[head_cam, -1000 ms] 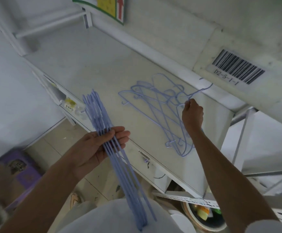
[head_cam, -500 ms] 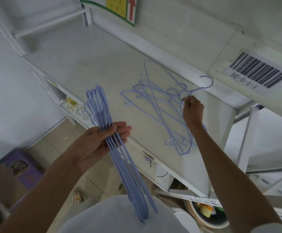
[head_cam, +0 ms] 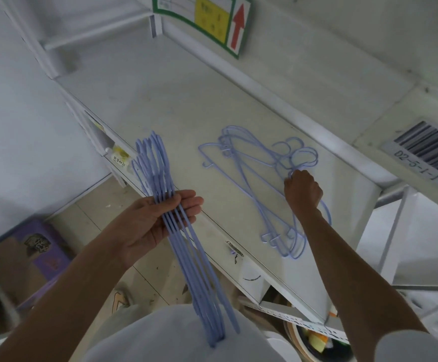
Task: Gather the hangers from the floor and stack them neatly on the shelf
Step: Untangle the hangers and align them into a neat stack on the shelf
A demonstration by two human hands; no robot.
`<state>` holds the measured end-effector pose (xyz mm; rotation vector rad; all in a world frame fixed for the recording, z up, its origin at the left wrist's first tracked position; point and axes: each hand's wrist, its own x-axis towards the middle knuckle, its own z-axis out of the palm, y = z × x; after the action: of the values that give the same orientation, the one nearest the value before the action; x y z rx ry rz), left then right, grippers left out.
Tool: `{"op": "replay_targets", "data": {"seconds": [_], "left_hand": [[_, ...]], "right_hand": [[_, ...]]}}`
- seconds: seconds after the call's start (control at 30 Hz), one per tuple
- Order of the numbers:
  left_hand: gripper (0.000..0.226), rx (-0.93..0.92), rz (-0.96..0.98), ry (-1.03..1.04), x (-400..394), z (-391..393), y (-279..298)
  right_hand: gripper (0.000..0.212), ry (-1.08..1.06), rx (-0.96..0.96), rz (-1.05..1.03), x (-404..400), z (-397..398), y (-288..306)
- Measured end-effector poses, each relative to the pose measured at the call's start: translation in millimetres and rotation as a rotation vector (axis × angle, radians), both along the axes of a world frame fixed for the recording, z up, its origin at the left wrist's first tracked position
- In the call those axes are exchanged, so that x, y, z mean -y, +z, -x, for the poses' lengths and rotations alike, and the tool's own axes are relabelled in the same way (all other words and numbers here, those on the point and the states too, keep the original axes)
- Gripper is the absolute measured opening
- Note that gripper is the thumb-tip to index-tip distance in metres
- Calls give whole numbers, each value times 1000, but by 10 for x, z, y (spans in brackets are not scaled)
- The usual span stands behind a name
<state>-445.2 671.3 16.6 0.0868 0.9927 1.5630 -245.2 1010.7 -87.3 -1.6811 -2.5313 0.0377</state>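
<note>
My left hand (head_cam: 157, 220) grips a bundle of several pale blue wire hangers (head_cam: 186, 257), held edge-on just in front of the white shelf (head_cam: 160, 105); the bundle's lower end rests against my grey shirt. On the shelf surface lies a loose pile of several more blue hangers (head_cam: 259, 178), their hooks gathered toward the back right. My right hand (head_cam: 302, 192) is over that pile, fingers pinched around the hanger necks just below the hooks.
A green-bordered sign with a red arrow (head_cam: 212, 19) hangs at the back of the shelf. A barcode label (head_cam: 426, 150) sits on the upper beam at right. A purple box (head_cam: 37, 246) stands on the floor at left; a bowl-like container (head_cam: 314, 340) lies below the shelf.
My right hand has shifted the hangers on the shelf, drawing their hooks closer together into a tighter pile. The bundle in my left hand stays about where it was.
</note>
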Motion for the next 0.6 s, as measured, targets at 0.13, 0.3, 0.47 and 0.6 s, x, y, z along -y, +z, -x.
{"op": "replay_targets", "data": {"seconds": [0.13, 0.3, 0.47, 0.6], "left_hand": [[34, 4, -38, -25, 46, 196, -6], [33, -19, -49, -17, 183, 498, 12], [41, -141, -27, -81, 443, 806, 29], [27, -294, 43, -115, 639, 1069, -24]], "right_hand": [[24, -123, -398, 162, 246, 121, 284], [26, -7, -946, 797, 1037, 545, 754], [26, 171, -979, 890, 2115, 1046, 1016], [25, 245, -896, 800, 2926, 1472, 963]]}}
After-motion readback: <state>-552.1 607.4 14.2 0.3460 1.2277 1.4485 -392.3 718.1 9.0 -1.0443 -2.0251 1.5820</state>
